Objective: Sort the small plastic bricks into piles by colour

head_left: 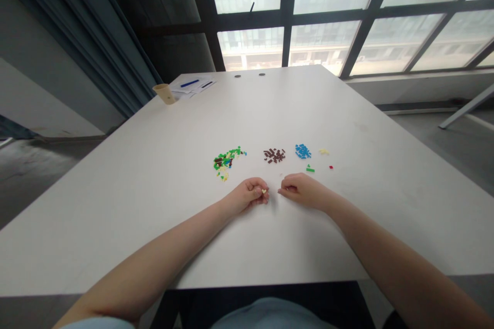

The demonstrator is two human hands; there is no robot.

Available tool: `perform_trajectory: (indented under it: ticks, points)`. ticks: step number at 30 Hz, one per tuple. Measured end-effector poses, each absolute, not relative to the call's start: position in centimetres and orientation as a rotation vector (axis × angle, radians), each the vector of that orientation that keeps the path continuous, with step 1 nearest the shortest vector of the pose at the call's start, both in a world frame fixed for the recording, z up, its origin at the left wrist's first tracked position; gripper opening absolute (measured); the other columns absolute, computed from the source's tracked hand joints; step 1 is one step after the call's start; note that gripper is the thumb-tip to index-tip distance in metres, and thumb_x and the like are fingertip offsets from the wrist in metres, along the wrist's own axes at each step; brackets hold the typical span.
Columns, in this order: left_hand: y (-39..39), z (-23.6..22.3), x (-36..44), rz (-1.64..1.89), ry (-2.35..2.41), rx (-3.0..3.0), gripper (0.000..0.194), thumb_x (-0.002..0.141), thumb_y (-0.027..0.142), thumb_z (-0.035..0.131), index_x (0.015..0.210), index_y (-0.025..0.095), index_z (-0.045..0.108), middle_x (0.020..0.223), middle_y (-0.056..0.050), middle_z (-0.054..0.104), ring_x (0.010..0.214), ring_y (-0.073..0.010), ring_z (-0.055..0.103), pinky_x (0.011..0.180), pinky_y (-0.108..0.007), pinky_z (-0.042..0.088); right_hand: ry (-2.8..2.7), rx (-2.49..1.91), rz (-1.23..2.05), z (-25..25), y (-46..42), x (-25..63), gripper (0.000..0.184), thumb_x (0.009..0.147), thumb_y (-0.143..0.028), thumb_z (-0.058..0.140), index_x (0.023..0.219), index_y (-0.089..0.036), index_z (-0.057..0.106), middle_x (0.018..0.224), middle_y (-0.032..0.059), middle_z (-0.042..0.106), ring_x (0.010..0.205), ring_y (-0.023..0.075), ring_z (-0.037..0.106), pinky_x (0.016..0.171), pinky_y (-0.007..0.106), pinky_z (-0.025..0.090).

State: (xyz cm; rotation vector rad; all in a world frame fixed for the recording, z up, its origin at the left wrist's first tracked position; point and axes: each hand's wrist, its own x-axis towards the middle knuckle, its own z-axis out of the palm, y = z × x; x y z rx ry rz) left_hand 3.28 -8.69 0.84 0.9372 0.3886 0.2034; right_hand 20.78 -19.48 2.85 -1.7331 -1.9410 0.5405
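Observation:
Small pale yellow pieces (pixel 264 191) show in the curled fingers of my left hand (pixel 250 194), which rests low over the white table. Just across a narrow gap, my right hand (pixel 303 188) is closed, fingertips pressed together and pointing left; what they hold, if anything, is hidden. Beyond my left hand lies a mixed pile of green, yellow and brown pieces (pixel 226 160). Straight ahead are a pile of brown pieces (pixel 274 155) and a pile of blue pieces (pixel 303 151). Two green pieces (pixel 310 169), a few yellow pieces (pixel 323 151) and a red piece (pixel 331 167) lie to the right.
The white table (pixel 285 113) reaches toward the windows. At its far left stand a beige cup (pixel 164 94) and papers (pixel 189 89) with a blue pen (pixel 189 83) on them. Two dark round discs (pixel 237 76) are set near the far edge. A blue curtain (pixel 88 25) hangs at left.

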Motion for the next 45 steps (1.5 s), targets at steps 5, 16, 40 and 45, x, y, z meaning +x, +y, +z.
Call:
perform_trajectory:
  ticks: [5, 16, 40, 45]
  points:
    - [-8.6, 0.8, 3.2, 0.211, 0.366, 0.925, 0.043, 0.045, 0.041, 0.082, 0.065, 0.013, 0.056, 0.054, 0.001, 0.059, 0.048, -0.0068, 0.052, 0.051, -0.019, 0.038, -1.944, -1.737, 0.543, 2.9, -19.4, 20.7, 0.031, 0.08, -0.025, 0.052, 0.052, -0.017, 0.041, 0.053, -0.0037, 0.038, 0.052, 0.0086, 0.032, 0.053, 0.022, 0.024]
    - [-9.0, 0.7, 3.3, 0.191, 0.379, 0.95, 0.043, 0.047, 0.043, 0.081, 0.065, 0.012, 0.057, 0.059, 0.002, 0.056, 0.054, -0.0058, 0.051, 0.053, -0.018, 0.037, -1.759, -1.313, 0.265, 4.3, -20.1, 18.6, 0.017, 0.079, -0.024, 0.057, 0.093, -0.021, 0.065, 0.072, 0.0021, 0.055, 0.068, 0.0121, 0.05, 0.065, 0.025, 0.041]
    - [-8.6, 0.3, 3.5, 0.048, 0.429, 1.104, 0.048, 0.052, 0.047, 0.078, 0.083, 0.013, 0.062, 0.068, -0.001, 0.058, 0.059, -0.0067, 0.049, 0.056, -0.02, 0.033, -1.068, -2.55, 0.049, 1.3, -21.4, 34.1, 0.024, 0.074, -0.028, 0.057, 0.089, -0.019, 0.073, 0.082, 0.0075, 0.066, 0.07, 0.0183, 0.054, 0.062, 0.028, 0.037]
    - [-8.6, 0.1, 3.6, 0.056, 0.393, 1.114, 0.049, 0.054, 0.048, 0.077, 0.084, 0.013, 0.062, 0.07, -0.002, 0.058, 0.06, -0.0071, 0.049, 0.054, -0.02, 0.031, -1.09, -2.624, 0.094, 1.2, -21.1, 33.4, 0.027, 0.077, -0.031, 0.053, 0.094, -0.022, 0.072, 0.093, 0.0075, 0.068, 0.079, 0.0204, 0.057, 0.066, 0.029, 0.039]
